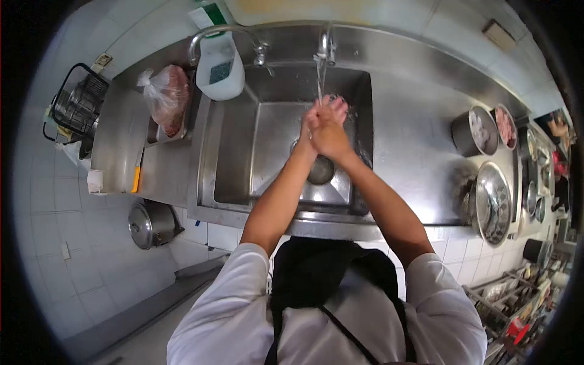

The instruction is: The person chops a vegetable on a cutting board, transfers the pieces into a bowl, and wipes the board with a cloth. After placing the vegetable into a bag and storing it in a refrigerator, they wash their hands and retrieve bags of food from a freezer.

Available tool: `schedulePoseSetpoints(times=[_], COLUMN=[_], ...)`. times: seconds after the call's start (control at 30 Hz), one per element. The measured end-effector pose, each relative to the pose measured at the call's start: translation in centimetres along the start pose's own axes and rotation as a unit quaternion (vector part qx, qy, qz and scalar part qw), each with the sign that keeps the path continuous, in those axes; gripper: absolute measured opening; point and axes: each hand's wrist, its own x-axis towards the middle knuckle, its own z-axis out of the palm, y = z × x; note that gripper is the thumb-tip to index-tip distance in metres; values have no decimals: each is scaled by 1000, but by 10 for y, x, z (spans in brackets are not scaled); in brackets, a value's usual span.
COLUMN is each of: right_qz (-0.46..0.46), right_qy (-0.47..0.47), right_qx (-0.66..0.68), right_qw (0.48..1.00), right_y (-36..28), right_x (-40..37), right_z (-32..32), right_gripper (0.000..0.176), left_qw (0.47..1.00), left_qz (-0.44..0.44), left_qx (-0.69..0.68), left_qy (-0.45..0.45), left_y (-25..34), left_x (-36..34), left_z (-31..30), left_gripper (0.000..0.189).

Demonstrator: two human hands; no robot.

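Head view: my left grip (308,125) and right grip (333,132) press flat together, holding nothing; water (319,79) falls right onto them.

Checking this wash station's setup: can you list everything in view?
sink: one, steel, centre
running tap: one, steel, behind sink
curved tap: one, steel, back left
jug: one, white, sink's back left corner
bag of meat: one, clear, red contents, left of sink
pots: two, steel, right counter
lidded pot: one, steel, below counter, left
wire basket: one, black, far left
left hand, right hand: pressed together under the water
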Motion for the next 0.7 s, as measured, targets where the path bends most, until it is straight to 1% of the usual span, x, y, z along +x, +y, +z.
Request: schedulePoseSetpoints(times=[0.03,0.07,0.1,0.13,0.2,0.3,0.33,0.37,0.43,0.5,0.53,0.57,0.63,0.67,0.7], right_qz=[78,74,71,42,-12,-26,-21,-21,-13,-42,-59,-10,86,74,59], right_qy=[-82,-41,-3,12,39,-94,-127,-82,4,151,224,212,185,171,158], right_qx=[31,14,-2,-5,-11,2,-9,-73,-196,-187,-185,-156,-88,-71,-55], right_qw=[993,996,997,999,999,995,992,994,981,970,955,965,975,980,984], right_y=[7,17,25,31,35,9,15,19,17,6,1,2,20,30,40], right_x=[21,33,42,53,70,90,101,117,140,144,148,158,179,184,186], right_z=[-9,-16,-19,-20,-19,-28,-24,-24,-20,-23,-26,-22,0,8,16], right_gripper=[53,44,35,29,18,15,15,18,24,28,30,27,22,27,32], left_qw=[998,993,984,963,894,807,782,736,630,624,607,587,637,608,583], left_qz=[-5,-13,-21,-7,17,17,-4,26,90,117,82,50,49,117,136], left_qx=[58,114,169,262,437,585,619,675,772,773,791,808,763,779,793], left_qy=[16,35,58,70,96,79,68,48,9,20,13,9,-91,-104,-109], left_y=[1,-3,-4,-1,-2,-2,3,8,18,18,18,22,32,28,29], left_x=[12,25,33,27,0,2,-1,-4,-20,-33,-38,-45,-69,-75,-80], left_z=[-19,-54,-74,-67,-47,-45,-38,-30,-25,-34,-45,-55,-70,-95,-105], left_gripper=[45,41,37,29,15,12,12,12,12,13,8,11,24,29,34])
